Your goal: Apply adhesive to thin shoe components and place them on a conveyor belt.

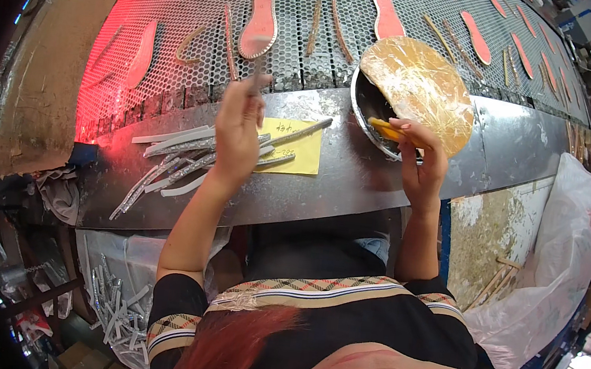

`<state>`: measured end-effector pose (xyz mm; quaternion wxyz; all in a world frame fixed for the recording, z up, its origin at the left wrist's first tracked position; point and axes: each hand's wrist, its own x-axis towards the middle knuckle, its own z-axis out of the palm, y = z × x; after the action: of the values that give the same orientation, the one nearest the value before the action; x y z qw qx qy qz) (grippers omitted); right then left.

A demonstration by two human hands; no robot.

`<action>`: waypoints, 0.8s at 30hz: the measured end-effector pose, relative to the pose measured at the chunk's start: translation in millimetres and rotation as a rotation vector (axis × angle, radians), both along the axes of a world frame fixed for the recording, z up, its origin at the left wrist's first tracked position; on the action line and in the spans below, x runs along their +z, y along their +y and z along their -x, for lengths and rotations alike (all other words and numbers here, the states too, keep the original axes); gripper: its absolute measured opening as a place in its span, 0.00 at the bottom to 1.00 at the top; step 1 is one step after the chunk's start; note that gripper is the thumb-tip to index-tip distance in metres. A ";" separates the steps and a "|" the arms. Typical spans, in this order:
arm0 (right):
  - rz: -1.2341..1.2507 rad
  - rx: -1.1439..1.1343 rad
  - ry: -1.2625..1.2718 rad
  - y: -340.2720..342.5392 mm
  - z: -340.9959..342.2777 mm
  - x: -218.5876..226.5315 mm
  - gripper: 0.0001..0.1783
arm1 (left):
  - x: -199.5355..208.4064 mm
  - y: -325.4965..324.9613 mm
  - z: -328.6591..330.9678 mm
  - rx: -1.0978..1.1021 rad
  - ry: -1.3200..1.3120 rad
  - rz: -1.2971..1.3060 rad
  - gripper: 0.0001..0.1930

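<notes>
The right hand (423,165) pinches 1 yellow tool (386,128) at the rim of the pot (356,108), beside the bench's (294,197) far edge. The left hand (240,132) is above the strips (175,134), fingers curled; blur hides what they pinch. Keeping the tool steady inside the rim seems wise, protecting the paper (305,161).

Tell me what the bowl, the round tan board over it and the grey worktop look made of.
Bowl: probably polished metal; its rim shines brightly. Round tan board: perhaps cardboard or wood, under a glossy, whitish, streaked coating that leaves it open. Grey worktop: likely sheet metal, dull and scuffed, with soft highlights.
</notes>
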<state>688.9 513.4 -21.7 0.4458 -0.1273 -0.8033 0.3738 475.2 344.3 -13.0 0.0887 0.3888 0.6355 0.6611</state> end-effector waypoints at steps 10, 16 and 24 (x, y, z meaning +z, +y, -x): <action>0.061 -0.128 0.111 -8.2 1.7 6.7 0.11 | -13.8 10.9 -38.5 -0.059 0.471 0.379 0.06; 0.065 -0.001 0.031 -9.6 13.2 -1.3 0.12 | -18.0 15.6 -43.5 -0.071 0.481 0.390 0.07; 0.225 -0.031 0.121 -4.2 11.3 -5.0 0.10 | -13.5 8.8 -26.4 -0.128 0.700 0.472 0.08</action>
<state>677.6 509.2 -26.8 0.4820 -0.1664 -0.7258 0.4617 501.6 353.2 -26.6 -0.0051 0.5975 0.7359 0.3186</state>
